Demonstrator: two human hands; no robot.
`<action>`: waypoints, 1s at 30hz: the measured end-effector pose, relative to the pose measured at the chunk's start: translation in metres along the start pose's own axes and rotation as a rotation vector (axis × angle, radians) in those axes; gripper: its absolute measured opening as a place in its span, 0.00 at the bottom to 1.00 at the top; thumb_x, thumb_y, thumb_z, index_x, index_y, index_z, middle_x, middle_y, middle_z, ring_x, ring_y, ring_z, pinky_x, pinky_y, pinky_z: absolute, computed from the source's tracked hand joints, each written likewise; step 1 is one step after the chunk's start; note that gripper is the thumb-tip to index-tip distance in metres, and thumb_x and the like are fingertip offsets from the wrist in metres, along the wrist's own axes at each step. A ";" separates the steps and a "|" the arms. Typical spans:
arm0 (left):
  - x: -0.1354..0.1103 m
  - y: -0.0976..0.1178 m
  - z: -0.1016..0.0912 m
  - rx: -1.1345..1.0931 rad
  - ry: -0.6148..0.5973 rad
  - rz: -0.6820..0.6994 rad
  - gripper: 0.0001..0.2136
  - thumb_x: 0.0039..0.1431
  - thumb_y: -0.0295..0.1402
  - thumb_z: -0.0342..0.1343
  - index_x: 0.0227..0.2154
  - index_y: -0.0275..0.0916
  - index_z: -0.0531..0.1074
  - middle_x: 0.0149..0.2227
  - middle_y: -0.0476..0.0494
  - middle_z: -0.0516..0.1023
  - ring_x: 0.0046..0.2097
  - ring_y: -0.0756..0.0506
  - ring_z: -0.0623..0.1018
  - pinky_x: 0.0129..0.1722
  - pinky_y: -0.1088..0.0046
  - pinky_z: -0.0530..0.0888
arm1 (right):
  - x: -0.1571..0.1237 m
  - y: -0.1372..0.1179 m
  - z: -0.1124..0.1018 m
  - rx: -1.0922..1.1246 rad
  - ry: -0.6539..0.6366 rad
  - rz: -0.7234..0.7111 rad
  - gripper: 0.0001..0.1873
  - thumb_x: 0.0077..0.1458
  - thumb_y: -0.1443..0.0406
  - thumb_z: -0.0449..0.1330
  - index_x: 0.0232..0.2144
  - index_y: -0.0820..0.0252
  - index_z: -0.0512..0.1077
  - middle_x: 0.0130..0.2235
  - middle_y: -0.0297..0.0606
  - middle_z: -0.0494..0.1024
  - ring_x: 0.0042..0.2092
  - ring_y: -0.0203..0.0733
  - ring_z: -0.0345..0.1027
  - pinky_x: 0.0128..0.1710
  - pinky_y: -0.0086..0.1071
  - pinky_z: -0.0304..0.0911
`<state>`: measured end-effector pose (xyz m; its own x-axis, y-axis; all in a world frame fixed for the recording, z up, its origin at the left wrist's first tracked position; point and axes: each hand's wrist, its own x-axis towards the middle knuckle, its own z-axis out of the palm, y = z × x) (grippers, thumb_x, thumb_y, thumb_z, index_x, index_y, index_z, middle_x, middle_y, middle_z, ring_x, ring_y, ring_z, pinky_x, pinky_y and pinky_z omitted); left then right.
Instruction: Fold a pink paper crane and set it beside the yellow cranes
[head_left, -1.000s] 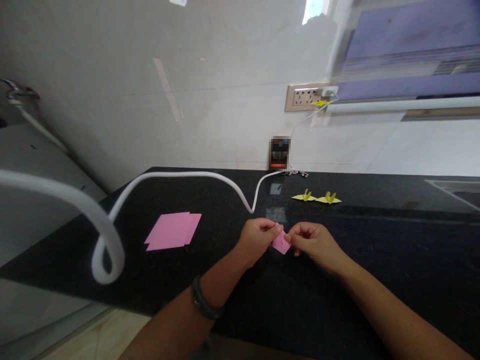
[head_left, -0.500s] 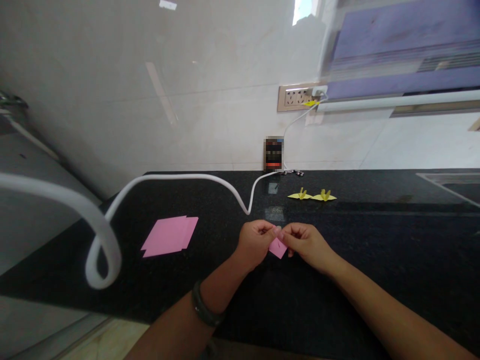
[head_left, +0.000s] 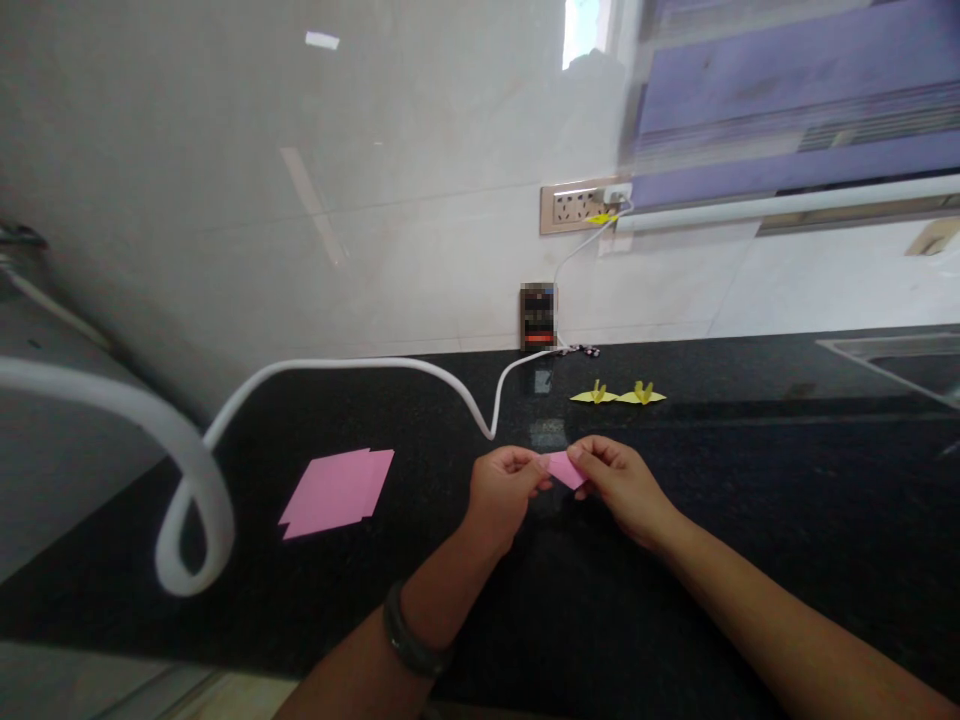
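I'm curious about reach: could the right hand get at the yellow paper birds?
Probably yes: the yellow paper birds sit just beyond the right hand with nothing visible between, though it holds folded pink paper.

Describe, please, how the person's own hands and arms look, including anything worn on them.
The left hand and right hand wear no gloves, and no sleeves show. A dark, rounded bangle circles the left forearm; the right forearm has none.
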<state>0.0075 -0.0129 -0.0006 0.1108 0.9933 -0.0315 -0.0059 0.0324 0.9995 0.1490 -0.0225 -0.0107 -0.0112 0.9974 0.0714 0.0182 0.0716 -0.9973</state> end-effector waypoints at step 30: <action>-0.006 -0.005 0.002 -0.116 -0.147 -0.034 0.12 0.45 0.38 0.54 0.28 0.33 0.70 0.26 0.45 0.73 0.27 0.51 0.72 0.28 0.76 0.68 | -0.007 -0.005 -0.005 -0.080 -0.147 0.026 0.13 0.44 0.57 0.57 0.20 0.62 0.67 0.21 0.33 0.69 0.20 0.31 0.58 0.20 0.25 0.55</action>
<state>0.0085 -0.0188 -0.0056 0.2571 0.9648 -0.0553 -0.1130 0.0869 0.9898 0.1543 -0.0294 -0.0063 -0.1555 0.9872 0.0364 0.1000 0.0524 -0.9936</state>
